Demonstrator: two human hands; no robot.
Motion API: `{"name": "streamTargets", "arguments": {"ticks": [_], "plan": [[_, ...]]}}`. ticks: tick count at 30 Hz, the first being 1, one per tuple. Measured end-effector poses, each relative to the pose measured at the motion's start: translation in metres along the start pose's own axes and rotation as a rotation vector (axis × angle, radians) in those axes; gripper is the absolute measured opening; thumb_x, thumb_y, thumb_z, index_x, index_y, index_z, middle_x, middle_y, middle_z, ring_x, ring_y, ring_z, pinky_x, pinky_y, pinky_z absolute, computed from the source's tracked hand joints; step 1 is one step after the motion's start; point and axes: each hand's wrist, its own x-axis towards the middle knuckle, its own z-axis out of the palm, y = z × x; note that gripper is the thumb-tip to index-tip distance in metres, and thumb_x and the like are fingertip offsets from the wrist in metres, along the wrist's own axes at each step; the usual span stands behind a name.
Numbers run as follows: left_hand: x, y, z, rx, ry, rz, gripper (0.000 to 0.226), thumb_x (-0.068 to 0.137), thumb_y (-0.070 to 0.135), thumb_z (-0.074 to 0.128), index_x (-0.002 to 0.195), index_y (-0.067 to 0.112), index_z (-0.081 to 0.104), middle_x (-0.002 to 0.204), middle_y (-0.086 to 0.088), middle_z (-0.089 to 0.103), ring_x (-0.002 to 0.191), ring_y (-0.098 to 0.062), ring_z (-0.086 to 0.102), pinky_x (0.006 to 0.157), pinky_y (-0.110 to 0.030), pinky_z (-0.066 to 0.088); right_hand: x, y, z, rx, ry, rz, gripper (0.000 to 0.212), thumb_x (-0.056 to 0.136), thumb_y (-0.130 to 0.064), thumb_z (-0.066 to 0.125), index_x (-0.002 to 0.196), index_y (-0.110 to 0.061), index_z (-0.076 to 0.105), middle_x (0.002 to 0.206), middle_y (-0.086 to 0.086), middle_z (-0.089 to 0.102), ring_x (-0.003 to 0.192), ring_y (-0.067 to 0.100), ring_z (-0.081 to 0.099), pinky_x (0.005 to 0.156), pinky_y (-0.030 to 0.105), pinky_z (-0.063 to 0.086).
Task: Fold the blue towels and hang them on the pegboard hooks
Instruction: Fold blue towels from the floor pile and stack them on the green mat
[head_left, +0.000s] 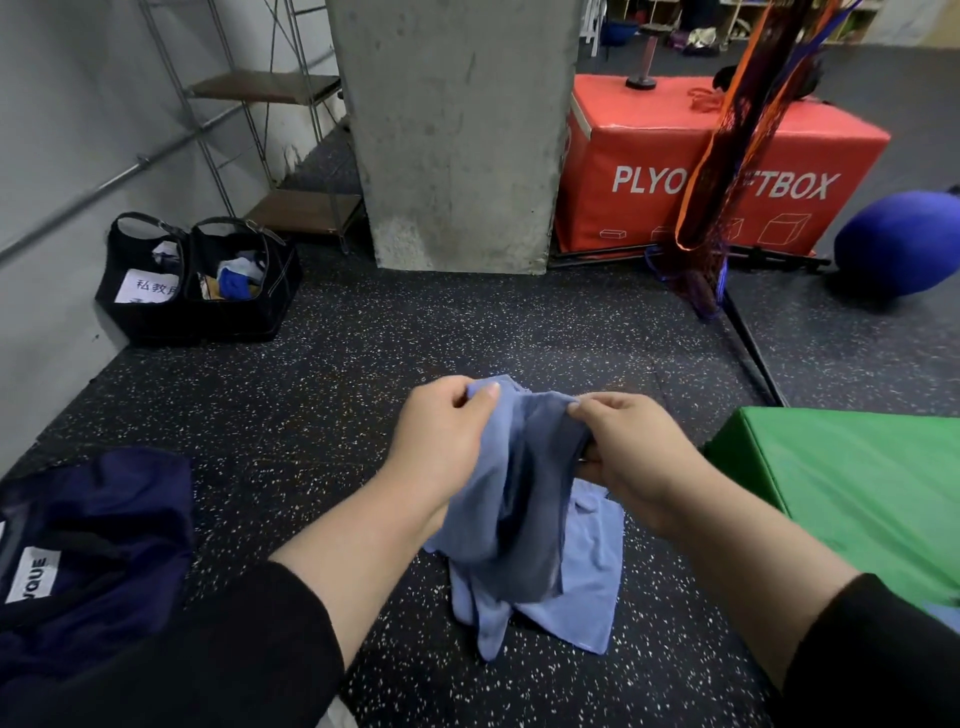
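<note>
A light blue towel (524, 499) hangs bunched between my two hands above the dark speckled floor. My left hand (441, 436) pinches its upper left edge with thumb and fingers. My right hand (628, 441) grips the upper right edge, fingers curled into the cloth. The towel's lower part drapes down onto more blue cloth (587, 571) lying on the floor; I cannot tell whether that is the same towel or a second one. No pegboard or hooks are in view.
A green padded block (841, 488) sits close on the right. A navy bag (93, 540) lies at lower left. Two black baskets (208, 312) stand by the left wall. Ahead are a concrete pillar (457, 135), a red plyo box (649, 171) and a blue ball (898, 244).
</note>
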Motion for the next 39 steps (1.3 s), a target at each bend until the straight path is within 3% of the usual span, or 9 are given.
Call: {"name": "streamTargets", "arguments": {"ticks": [7,20,21,22,23,25,31,35,39], "plan": [[-0.011,0.003,0.018,0.165,-0.006,0.142,0.044,0.080,0.046,0.061,0.083,0.003,0.071,0.081,-0.017,0.071,0.067,-0.020,0.058,0.074,-0.052,0.052,-0.010,0.005,0.023,0.036,-0.031,-0.008,0.027,0.095,-0.011,0.050,0.103,0.011,0.063,0.099,0.037,0.061,0.081,0.023,0.055,0.074,0.039,0.051],[-0.011,0.008,0.011,0.409,0.185,0.228,0.049,0.089,0.027,0.072,0.055,0.007,0.043,0.054,-0.007,0.043,0.060,-0.027,0.036,0.058,-0.045,0.037,-0.021,0.001,0.034,0.098,0.019,0.016,0.057,0.077,-0.028,0.050,0.110,0.018,0.040,0.107,0.001,0.036,0.084,0.023,0.037,0.075,0.041,0.027],[-0.011,0.008,0.009,0.427,0.191,0.238,0.051,0.089,0.026,0.071,0.053,0.010,0.039,0.055,-0.004,0.041,0.060,-0.026,0.036,0.058,-0.044,0.036,-0.021,0.001,0.034,0.101,0.036,0.006,0.058,0.077,-0.029,0.050,0.110,0.017,0.040,0.117,0.043,0.029,0.086,0.022,0.037,0.075,0.041,0.027],[-0.012,0.010,0.009,0.441,0.190,0.254,0.053,0.090,0.026,0.071,0.053,0.013,0.036,0.056,-0.002,0.041,0.060,-0.025,0.038,0.060,-0.043,0.034,-0.021,0.002,0.034,0.104,0.049,0.011,0.057,0.077,-0.029,0.051,0.110,0.017,0.040,0.125,0.034,0.029,0.088,0.021,0.038,0.076,0.041,0.027],[-0.014,0.011,0.009,0.446,0.179,0.277,0.053,0.091,0.027,0.071,0.052,0.015,0.037,0.058,-0.001,0.043,0.061,-0.024,0.040,0.060,-0.042,0.033,-0.022,0.002,0.034,0.129,0.050,0.024,0.057,0.077,-0.028,0.052,0.110,0.017,0.043,0.109,0.051,0.045,0.088,0.022,0.038,0.076,0.041,0.029],[-0.020,0.011,0.015,0.430,0.148,0.332,0.046,0.092,0.025,0.072,0.054,0.015,0.047,0.061,0.004,0.043,0.063,-0.020,0.043,0.060,-0.035,0.028,-0.024,0.001,0.034,0.179,0.029,0.050,0.045,0.081,-0.024,0.053,0.103,0.015,0.057,0.093,0.003,0.046,0.083,0.023,0.041,0.075,0.040,0.033],[-0.025,0.002,0.032,0.427,-0.066,0.448,0.027,0.093,0.032,0.057,0.093,0.009,0.072,0.089,-0.001,0.058,0.084,-0.016,0.056,0.074,-0.030,0.042,-0.016,0.002,0.023,0.358,-0.031,0.015,0.035,0.105,-0.025,0.053,0.086,-0.003,0.072,0.078,0.015,0.063,0.073,0.026,0.060,0.072,0.034,0.047],[-0.024,0.007,0.029,0.391,-0.317,0.396,0.038,0.087,0.033,0.048,0.088,0.006,0.074,0.099,-0.003,0.070,0.096,-0.019,0.064,0.088,-0.036,0.051,-0.007,-0.006,0.005,0.152,-0.007,-0.102,0.018,0.097,-0.002,0.057,0.095,-0.007,0.074,0.077,0.010,0.072,0.070,0.018,0.065,0.068,0.033,0.054],[-0.005,0.019,-0.003,0.479,-0.044,0.440,0.046,0.089,0.046,0.045,0.069,0.009,0.063,0.064,-0.005,0.063,0.067,-0.028,0.060,0.063,-0.042,0.051,0.002,-0.013,-0.015,-0.273,0.076,-0.197,0.027,0.088,-0.004,0.055,0.086,-0.018,0.079,0.082,0.009,0.077,0.074,0.014,0.063,0.075,0.037,0.054]]}}
